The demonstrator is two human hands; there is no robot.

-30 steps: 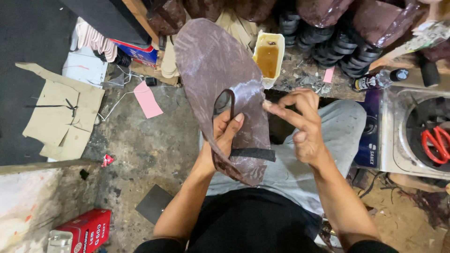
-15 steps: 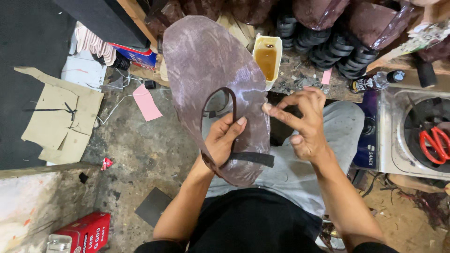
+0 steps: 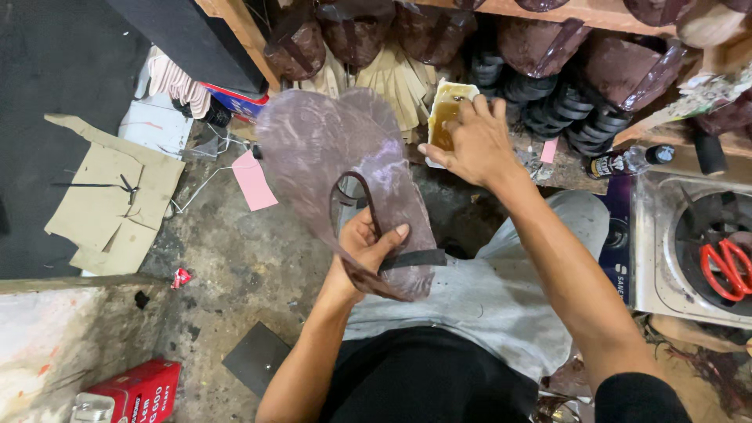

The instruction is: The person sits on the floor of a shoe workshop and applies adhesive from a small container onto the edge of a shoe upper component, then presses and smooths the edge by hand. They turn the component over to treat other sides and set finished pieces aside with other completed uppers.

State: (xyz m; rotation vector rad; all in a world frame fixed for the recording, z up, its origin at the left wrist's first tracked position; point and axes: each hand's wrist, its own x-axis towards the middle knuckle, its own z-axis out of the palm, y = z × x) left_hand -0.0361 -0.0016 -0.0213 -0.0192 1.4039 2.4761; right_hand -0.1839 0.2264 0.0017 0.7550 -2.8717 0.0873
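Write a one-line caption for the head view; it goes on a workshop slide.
Left hand grips a purple-brown leather piece while right hand reaches into a glue tub.

Only 1 view: the camera sits on the person's head and looks steeply down over the lap, close to both hands. The floor fills the frame toward 9 o'clock, a cluttered shelf runs along 12 o'clock.

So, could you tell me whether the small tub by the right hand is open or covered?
Open: the tub shows amber liquid, no lid, right hand reaching in.
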